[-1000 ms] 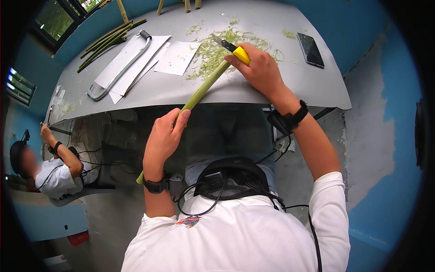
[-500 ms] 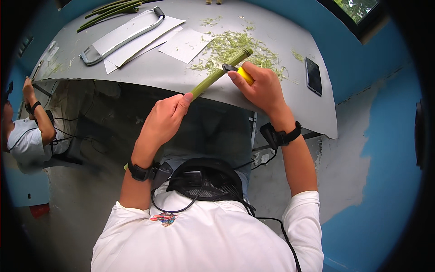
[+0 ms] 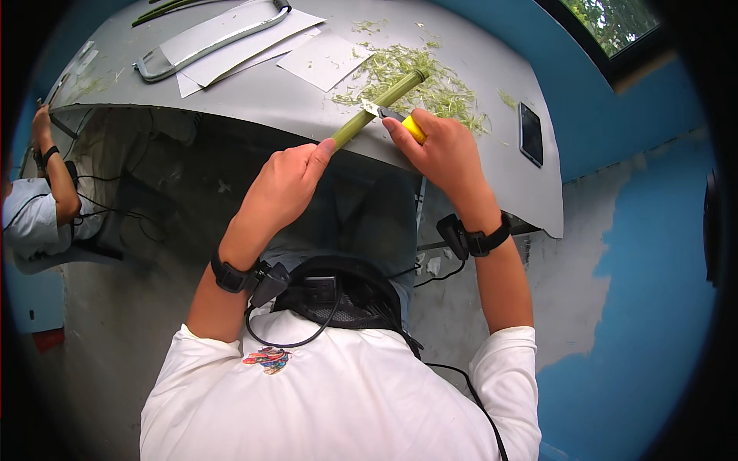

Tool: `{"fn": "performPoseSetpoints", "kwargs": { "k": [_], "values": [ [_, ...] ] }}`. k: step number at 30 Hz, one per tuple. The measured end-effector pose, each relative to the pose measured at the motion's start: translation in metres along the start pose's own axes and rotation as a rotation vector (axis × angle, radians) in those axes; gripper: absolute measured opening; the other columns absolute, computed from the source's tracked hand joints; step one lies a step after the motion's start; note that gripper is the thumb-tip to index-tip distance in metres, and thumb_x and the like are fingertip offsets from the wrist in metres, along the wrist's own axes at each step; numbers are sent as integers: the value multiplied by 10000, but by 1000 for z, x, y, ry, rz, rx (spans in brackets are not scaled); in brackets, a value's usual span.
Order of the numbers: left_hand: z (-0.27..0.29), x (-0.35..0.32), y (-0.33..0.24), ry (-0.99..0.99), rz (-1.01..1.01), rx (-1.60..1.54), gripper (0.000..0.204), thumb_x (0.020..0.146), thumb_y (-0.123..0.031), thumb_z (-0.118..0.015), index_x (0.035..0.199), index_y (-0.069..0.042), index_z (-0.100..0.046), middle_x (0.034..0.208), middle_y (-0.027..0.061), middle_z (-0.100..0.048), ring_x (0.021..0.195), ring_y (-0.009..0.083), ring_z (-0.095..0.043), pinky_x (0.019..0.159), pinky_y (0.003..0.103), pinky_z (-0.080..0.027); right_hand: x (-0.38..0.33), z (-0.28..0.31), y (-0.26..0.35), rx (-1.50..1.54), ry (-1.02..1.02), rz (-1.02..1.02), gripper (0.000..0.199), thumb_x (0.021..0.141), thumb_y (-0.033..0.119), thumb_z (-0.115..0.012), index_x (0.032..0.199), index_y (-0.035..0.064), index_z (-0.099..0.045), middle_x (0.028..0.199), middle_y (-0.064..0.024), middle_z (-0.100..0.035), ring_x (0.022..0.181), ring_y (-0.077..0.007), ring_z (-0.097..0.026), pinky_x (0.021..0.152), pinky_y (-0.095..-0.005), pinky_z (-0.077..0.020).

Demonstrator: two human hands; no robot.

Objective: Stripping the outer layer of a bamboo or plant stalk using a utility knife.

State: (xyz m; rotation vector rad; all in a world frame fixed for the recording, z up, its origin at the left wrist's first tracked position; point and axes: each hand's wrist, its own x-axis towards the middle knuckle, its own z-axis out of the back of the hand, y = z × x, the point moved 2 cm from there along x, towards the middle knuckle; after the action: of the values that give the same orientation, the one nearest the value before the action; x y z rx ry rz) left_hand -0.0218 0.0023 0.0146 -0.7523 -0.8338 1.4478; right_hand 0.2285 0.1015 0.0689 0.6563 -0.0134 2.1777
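My left hand [image 3: 288, 180] is closed around the near end of a green bamboo stick [image 3: 356, 127]. The stick slants up and to the right, and its far end lies over the table's edge among the shavings. In my right hand [image 3: 444, 150] is a utility knife [image 3: 416, 130] with a yellow and black handle. Its blade rests across the bamboo, roughly mid-length, and a pale patch shows beside it, either blade or a peeled strip. Thin green shavings [image 3: 453, 94] are scattered on the table beyond the stick.
On the grey table [image 3: 323, 119], a hacksaw [image 3: 223, 60] lies over white paper sheets [image 3: 323, 61]. More bamboo sticks [image 3: 165, 9] are at the far left, and a phone [image 3: 530, 133] is near the right edge. Another person [image 3: 46, 207] sits at left.
The knife has slid a little down the bamboo toward my left hand. The pale patch by the blade shows more now. My view has shifted slightly.
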Motion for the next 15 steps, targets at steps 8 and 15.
{"fn": "performPoseSetpoints", "kwargs": {
  "k": [8, 15],
  "values": [
    [1, 0, 6, -12, -29, 58, 725, 1226, -579, -430, 882, 29, -623, 706, 165, -574, 672, 345, -551, 666, 465, -490, -1, 0, 0, -9, 42, -75, 607, 1051, 594, -754, 779, 58, -668, 639, -196, -656, 626, -435, -691, 584, -526, -535],
    [7, -4, -3, -16, 9, 122, 716, 1225, -559, -432, 900, 40, -652, 783, 289, -617, 784, 549, -589, 722, 558, -520, -3, -7, -1, -32, -27, -91, 622, 1055, 595, -749, 761, 55, -655, 624, -193, -647, 602, -434, -685, 575, -528, -532]
  ]
}}
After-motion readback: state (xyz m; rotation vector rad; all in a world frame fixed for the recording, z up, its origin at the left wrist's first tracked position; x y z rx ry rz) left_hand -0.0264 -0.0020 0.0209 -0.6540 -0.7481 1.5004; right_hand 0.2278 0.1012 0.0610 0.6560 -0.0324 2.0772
